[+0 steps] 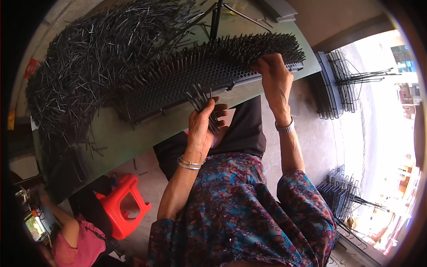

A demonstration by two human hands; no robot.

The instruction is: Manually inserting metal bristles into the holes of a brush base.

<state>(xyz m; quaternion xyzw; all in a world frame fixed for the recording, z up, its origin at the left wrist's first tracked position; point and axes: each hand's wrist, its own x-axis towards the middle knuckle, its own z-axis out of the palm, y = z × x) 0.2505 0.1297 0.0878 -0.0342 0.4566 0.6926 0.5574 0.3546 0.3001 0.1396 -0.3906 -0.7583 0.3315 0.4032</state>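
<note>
My left hand (200,127) is closed round a small bundle of thin black rods (198,97), just in front of the near edge of a perforated board (173,86). The board lies lengthwise on the table, with many small round holes. Black rods (260,46) stand upright in it, dense along its far side and right end. Over the board's right part, my right hand (275,82) has its fingers pinched together low among the rods. Whatever lies between those fingertips is hidden by the hand.
A big heap of loose black rods (98,49) covers the left of the greenish table (120,149). A dark stand (216,22) rises behind the board. At lower left are a red plastic stool (122,207) and another person in pink (80,242). Black wire racks (333,84) stand at right.
</note>
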